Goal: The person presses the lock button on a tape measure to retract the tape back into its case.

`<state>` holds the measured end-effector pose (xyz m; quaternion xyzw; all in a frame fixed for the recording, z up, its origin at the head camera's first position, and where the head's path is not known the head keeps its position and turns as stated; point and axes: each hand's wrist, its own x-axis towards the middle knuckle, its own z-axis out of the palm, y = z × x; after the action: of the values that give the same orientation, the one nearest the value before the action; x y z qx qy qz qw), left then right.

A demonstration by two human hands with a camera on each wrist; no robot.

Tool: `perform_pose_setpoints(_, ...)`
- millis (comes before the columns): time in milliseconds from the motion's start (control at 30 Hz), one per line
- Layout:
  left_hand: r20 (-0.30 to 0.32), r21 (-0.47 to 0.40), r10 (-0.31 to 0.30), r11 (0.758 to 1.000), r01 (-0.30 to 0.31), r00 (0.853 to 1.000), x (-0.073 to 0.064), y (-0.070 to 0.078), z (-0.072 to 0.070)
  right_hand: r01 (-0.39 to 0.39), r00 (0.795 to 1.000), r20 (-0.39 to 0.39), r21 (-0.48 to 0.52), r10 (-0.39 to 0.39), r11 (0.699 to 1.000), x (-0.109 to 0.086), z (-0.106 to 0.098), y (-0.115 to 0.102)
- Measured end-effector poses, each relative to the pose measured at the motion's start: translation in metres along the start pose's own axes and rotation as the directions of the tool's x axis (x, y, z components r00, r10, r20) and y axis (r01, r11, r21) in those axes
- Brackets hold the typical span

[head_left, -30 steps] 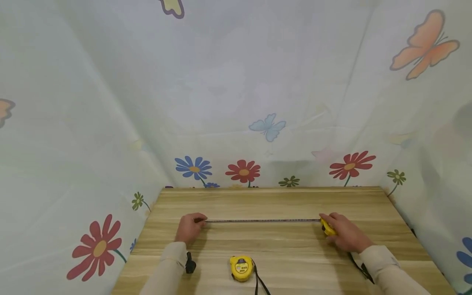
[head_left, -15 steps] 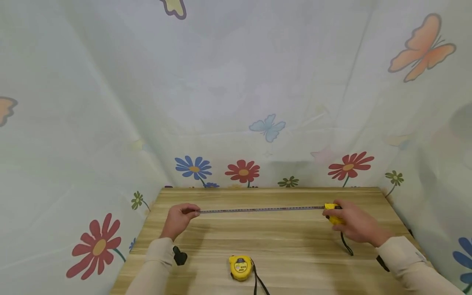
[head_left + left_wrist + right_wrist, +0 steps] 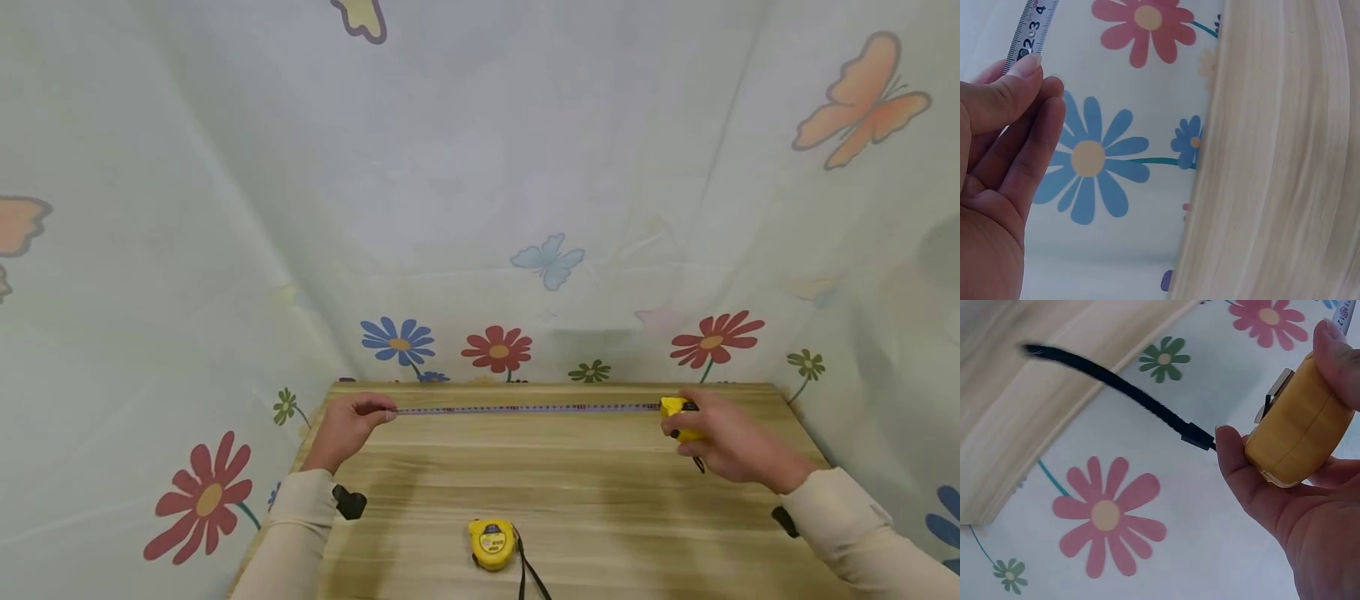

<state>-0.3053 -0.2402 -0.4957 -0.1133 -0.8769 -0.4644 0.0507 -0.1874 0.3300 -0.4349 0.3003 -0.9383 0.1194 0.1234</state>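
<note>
A yellow tape measure [image 3: 673, 406] is gripped in my right hand [image 3: 738, 440]. Its blade [image 3: 525, 409] stretches roughly level across to my left hand [image 3: 343, 429], which pinches the free end between thumb and fingers. In the left wrist view the low numbers on the blade [image 3: 1033, 28] show just beyond the thumb. The right wrist view has the yellow case [image 3: 1300, 425] held between thumb and fingers, its black wrist strap [image 3: 1122, 387] swinging out to the left. Both hands are raised above the wooden table.
A second yellow tape measure [image 3: 492, 546] lies on the wooden tabletop [image 3: 540, 483] near the front middle, its black strap [image 3: 522, 571] trailing toward me. White sheeting [image 3: 450, 208] printed with flowers and butterflies surrounds the table's back and sides.
Both hands have risen from the tabletop and moved away from me, carrying the stretched blade along. They have drawn slightly farther apart. The second tape measure stays put.
</note>
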Motion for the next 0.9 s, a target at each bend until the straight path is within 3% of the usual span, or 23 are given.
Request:
perform_pose_setpoints(100, -0.001, -0.004, 0.025, 1.000, -0.025, 1.000, -0.001, 0.004, -0.004, -0.005, 1.000, -0.005, -0.011, 0.005, 1.000, 0.000, -0.003, -0.003)
perform_pose_setpoints(367, 0.014, -0.007, 0.044, 0.999, -0.044, 0.999, -0.003, 0.012, -0.018, -0.172, 0.984, 0.072, 0.119, 0.165, 0.978, -0.001, -0.015, -0.010)
perform_pose_setpoints(500, 0.037, -0.009, 0.022, 1.000, -0.022, 0.999, -0.005, 0.015, -0.023, -0.227, 0.970, 0.113, 0.128, 0.213, 0.966, 0.002, -0.021, -0.011)
perform_pose_setpoints(900, 0.033, -0.015, 0.013, 1.000, -0.013, 0.999, -0.009, 0.017, -0.026, -0.243, 0.965, 0.139, 0.133, 0.224, 0.961, 0.006, -0.030, -0.011)
